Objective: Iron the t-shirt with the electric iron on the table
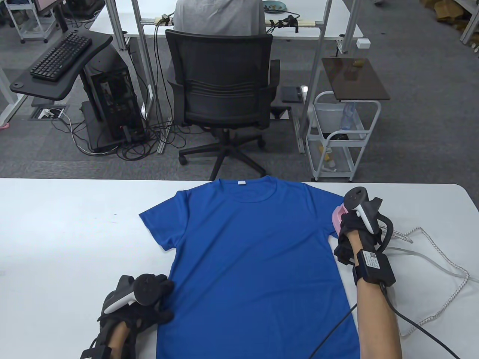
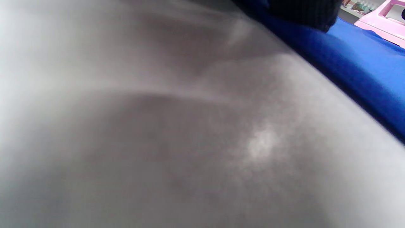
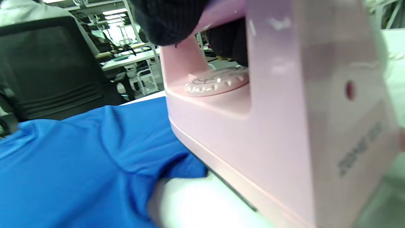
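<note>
A blue t-shirt [image 1: 250, 258] lies flat, front up, collar away from me, on the white table [image 1: 67, 232]. My right hand [image 1: 353, 233] grips the handle of a pink electric iron [image 1: 338, 217], which rests on the shirt's right sleeve. In the right wrist view the iron [image 3: 284, 126] fills the right side, its soleplate on the sleeve [image 3: 95, 158], my gloved fingers [image 3: 171, 19] wrapped around the handle. My left hand [image 1: 149, 299] rests on the table with its fingers on the shirt's lower left edge. The left wrist view is mostly blurred table, with shirt [image 2: 364, 63] and iron [image 2: 386, 22] at top right.
The iron's braided cord [image 1: 441, 261] loops over the table at the right, beside a black cable [image 1: 411, 325] from my wrist. Beyond the table's far edge stand an office chair [image 1: 220, 89] and a white cart [image 1: 342, 138].
</note>
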The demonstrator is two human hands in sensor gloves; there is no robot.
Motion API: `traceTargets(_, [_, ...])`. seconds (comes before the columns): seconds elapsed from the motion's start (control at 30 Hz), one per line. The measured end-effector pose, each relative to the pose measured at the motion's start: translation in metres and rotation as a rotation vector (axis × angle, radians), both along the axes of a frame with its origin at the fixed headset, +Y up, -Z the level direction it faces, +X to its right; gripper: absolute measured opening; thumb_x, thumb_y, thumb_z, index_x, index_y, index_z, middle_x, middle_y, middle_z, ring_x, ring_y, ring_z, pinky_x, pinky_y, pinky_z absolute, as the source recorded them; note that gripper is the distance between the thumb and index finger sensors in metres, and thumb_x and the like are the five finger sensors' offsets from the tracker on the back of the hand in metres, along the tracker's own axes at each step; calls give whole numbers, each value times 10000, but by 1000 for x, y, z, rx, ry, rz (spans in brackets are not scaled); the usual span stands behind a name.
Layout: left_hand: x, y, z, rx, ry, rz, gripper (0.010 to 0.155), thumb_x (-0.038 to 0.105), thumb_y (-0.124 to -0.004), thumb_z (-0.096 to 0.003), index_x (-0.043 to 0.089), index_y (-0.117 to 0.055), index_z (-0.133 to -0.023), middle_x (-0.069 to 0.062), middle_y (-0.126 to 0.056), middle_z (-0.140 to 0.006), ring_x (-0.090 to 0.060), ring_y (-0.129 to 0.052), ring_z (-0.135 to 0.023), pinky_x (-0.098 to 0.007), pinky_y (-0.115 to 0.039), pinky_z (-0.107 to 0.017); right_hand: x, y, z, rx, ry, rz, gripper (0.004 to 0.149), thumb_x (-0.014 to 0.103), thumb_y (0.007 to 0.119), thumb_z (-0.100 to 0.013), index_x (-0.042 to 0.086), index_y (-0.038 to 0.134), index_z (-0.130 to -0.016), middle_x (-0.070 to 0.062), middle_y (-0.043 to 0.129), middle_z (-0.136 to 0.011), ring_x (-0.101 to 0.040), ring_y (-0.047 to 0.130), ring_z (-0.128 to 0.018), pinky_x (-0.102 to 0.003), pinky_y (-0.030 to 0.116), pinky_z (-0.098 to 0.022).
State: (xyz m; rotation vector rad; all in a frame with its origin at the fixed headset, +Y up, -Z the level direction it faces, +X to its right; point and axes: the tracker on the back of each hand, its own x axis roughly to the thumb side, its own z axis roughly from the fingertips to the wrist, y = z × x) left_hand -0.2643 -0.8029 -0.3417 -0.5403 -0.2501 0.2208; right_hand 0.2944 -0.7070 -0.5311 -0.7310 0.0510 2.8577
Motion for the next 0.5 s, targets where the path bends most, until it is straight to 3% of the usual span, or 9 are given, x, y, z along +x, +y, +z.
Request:
traceTargets(0.07, [-1, 0, 0, -3, 0, 8, 812, 540, -749, -416, 351, -305, -1069, 56, -221, -1160, -273, -184, -1084, -517, -265, -751, -2, 9, -5, 30, -9, 27, 641, 263, 767, -462, 299, 543, -1062, -239, 807, -919, -383, 948, -652, -535, 811, -527])
traceTargets(0.2, [-4, 2, -2, 0, 1, 17, 800, 514, -781, -409, 366, -353, -1067, 90, -259, -1164, -259, -220, -1091, -505, -293, -759, -15, 22, -15, 112, 45, -95, 633, 261, 750, -469, 284, 539, -1065, -253, 807, -913, -389, 947, -645, -539, 809, -520])
traceTargets(0.33, [-6, 4, -2, 1, 5, 13, 789, 504, -796, -404, 385, -381, -1065, 101, -282, -1169, -248, -242, -1096, -508, -309, -761, -37, 13, -30, 117, 117, -153, 631, 262, 740, -469, 276, 537, -1067, -256, 802, -915, -393, 946, -649, -542, 809, -518])
traceTargets(0.5, [-7, 3, -1, 10, 16, 23, 784, 502, -799, -400, 381, -395, -1062, 98, -290, -1167, -251, -246, -1093, -511, -308, -756, -48, -8, -55, 63, 70, -98, 618, 264, 733, -472, 300, 547, -1061, -237, 796, -928, -392, 936, -670, -542, 797, -538])
